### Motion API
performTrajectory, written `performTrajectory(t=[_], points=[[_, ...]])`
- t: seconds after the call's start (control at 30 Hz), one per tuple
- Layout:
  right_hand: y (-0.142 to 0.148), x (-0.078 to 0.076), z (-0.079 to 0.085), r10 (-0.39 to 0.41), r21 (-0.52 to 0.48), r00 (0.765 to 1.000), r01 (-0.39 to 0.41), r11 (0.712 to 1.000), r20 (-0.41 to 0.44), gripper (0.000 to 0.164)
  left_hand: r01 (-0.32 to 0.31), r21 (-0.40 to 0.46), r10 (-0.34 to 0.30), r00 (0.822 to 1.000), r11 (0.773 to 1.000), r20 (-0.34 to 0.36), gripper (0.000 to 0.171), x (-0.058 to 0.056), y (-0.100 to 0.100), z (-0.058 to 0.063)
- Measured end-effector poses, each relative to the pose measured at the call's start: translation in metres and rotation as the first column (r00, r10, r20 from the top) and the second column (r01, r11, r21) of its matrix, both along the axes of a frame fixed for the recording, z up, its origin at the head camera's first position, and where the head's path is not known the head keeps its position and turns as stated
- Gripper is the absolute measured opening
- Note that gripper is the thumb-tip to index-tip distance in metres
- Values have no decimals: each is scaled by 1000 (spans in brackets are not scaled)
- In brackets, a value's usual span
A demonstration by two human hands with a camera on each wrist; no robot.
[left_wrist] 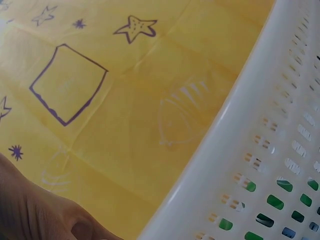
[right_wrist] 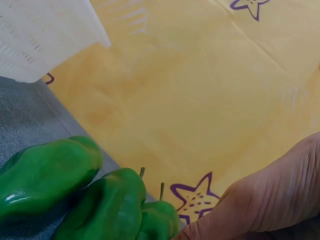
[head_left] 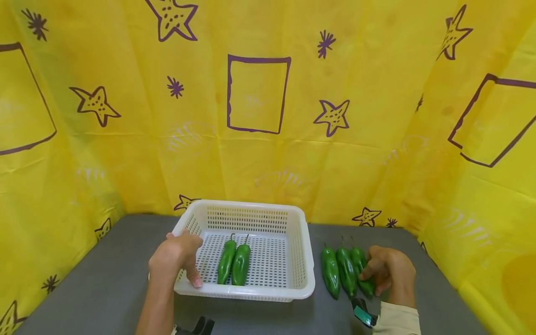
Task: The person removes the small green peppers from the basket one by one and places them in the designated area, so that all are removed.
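A white plastic basket (head_left: 299, 251) with slotted walls holds two long green chili peppers (head_left: 226, 260), side by side with stems pointing away. My left hand (head_left: 177, 256) grips the basket's left front corner, its thumb on the front rim. Right of the basket, three more green chili peppers (head_left: 330, 272) lie in a close row on the table. At the rightmost pepper (head_left: 359, 260) my right hand (head_left: 389, 270) has its thumb and fingers curled round the near right side. In the right wrist view these peppers (right_wrist: 50, 175) appear close beside the hand (right_wrist: 265, 195).
Dark grey table (head_left: 100, 270) surface lies under everything. A yellow cloth (head_left: 259, 163) with purple star and square drawings hangs behind and along both sides. Black straps are on both wrists, the right one with a teal piece (head_left: 362, 316).
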State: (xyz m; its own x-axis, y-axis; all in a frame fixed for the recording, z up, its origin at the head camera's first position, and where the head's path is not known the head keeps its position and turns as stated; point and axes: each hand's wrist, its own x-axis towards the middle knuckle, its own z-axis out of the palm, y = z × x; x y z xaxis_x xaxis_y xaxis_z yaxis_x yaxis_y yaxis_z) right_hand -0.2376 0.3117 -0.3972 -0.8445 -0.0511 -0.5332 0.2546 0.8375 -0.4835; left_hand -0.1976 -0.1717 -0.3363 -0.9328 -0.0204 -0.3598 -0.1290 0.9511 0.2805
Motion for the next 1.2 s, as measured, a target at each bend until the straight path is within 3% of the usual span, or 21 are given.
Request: performTrajectory(t=[0.4,0.83,1.2], points=[[1,1,2,-1,5,1000,1,1000,8,22,8,-7,-8,1000,1000,0,114,0,0,0],[4,3,2,-21,31,1000,21,999,-12,32,17,-6,-17,1000,1000,2,112,1,0,-1],[2,11,21,32,109,992,-18,994,-123,26,18,-19,-18,1000,1000,2,109,-1,1,-1]])
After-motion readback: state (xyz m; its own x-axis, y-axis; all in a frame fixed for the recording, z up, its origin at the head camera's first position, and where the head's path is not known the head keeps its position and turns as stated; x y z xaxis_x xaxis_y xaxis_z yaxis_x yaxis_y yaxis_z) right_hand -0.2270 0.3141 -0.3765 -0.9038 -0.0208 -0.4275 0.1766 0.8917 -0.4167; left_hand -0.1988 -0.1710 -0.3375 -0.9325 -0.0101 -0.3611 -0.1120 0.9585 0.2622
